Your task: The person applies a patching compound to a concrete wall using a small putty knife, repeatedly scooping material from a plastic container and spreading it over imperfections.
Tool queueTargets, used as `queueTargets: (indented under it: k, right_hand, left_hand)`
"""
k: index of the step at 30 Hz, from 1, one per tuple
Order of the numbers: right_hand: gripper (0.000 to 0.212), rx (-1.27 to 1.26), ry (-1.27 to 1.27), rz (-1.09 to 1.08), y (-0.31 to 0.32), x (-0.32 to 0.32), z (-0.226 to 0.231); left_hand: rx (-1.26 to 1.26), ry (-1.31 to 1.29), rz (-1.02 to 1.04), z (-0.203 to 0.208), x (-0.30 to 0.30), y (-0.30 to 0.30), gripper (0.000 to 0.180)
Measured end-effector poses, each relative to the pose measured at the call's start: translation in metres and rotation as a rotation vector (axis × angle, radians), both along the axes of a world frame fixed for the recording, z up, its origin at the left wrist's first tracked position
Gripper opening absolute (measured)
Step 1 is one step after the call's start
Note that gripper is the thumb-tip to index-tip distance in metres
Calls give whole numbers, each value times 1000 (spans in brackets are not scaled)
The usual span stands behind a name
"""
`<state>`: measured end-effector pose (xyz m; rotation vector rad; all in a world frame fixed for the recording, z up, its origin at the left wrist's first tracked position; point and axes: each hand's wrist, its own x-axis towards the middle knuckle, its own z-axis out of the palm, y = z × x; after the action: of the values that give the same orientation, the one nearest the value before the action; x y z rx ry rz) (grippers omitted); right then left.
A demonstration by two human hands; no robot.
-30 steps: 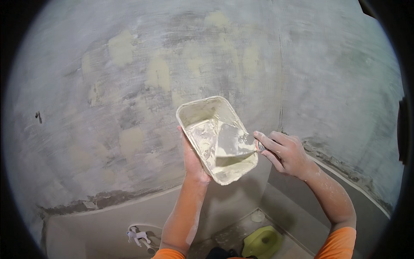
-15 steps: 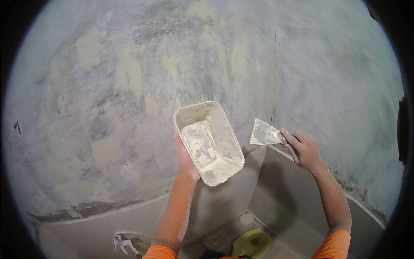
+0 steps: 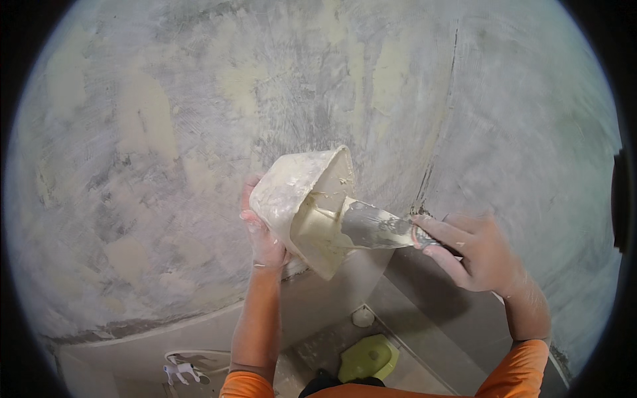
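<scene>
My left hand (image 3: 265, 232) grips a whitish plastic tub (image 3: 292, 179) from its left side and underside. The tub is tilted so its mouth faces right, and cream-coloured putty (image 3: 315, 229) coats its inner wall. In my right hand (image 3: 474, 249) is a putty knife (image 3: 378, 225), its handle wrapped by closed fingers. The knife's smeared metal blade points left, and its front edge reaches into the mouth of the tub, at the putty. White residue marks both hands.
Behind the tub rises a grey wall (image 3: 199, 159) with cream patches, meeting a second wall (image 3: 524, 132) at a corner on the right. Grey tiling runs along the bottom. Below are a yellow-green squat toilet (image 3: 368, 358) and a white hand sprayer (image 3: 182, 373) with a hose.
The tub has been tipped over so its opening turns right. My right hand has brought the putty knife leftward from beside the corner into the tub's mouth. The view has shifted slightly.
</scene>
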<state>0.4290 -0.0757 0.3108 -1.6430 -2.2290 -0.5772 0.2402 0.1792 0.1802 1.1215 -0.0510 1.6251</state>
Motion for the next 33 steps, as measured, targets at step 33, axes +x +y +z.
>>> queueTargets:
  k: [33]
  right_hand:
    - [37,-666,1000,-325,-67,132,28]
  left_hand:
    - [-197,8,-270,76,89,-53,88]
